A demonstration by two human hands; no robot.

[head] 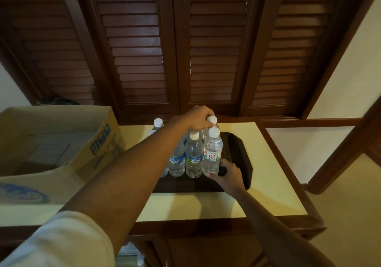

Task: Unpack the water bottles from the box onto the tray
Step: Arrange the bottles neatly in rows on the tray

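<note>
A pale sleeve (55, 244) fills the near left corner, and from it the left arm is stretched out over the counter (181, 205) to the tray (243, 163). Several bottles (193, 155) are seen standing upright and close together on the tray's left part; one more bottle (158, 123) stands behind the arm, and whether it is on the tray cannot be told. The box (61, 153) sits open at the counter's left end, and what is seen of its inside looks empty, though part of it is hidden by the near wall. The unpacking is therefore judged to be nearly done, with only tidying and perhaps a last bottle left. The left hand (198, 118) is closed from above on the cap of the rear bottle (212, 120), so that bottle sits directly under its grip. The right hand (226, 174) is laid at the foot of the front right bottle (212, 153), fingers spread and touching it, not clamped round it.
</note>
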